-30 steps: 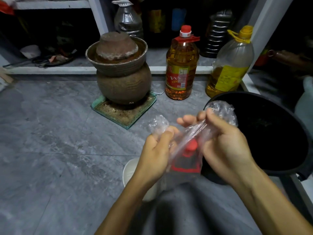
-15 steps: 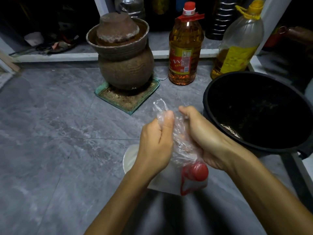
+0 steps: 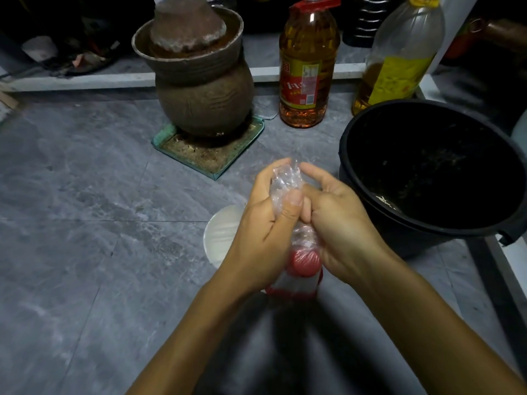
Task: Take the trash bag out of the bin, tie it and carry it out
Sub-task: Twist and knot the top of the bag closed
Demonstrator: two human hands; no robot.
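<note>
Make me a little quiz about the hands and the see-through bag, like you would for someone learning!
1. True or false: both hands grip the clear trash bag.
2. What colour is the cap showing inside the bag? A red, B blue, C green.
3. Fill in: the black bin stands on the person's ____ side.

Key:
1. True. The left hand and right hand pinch the bunched neck of the bag between them.
2. A. The red cap shows just below the hands.
3. Right.
</note>
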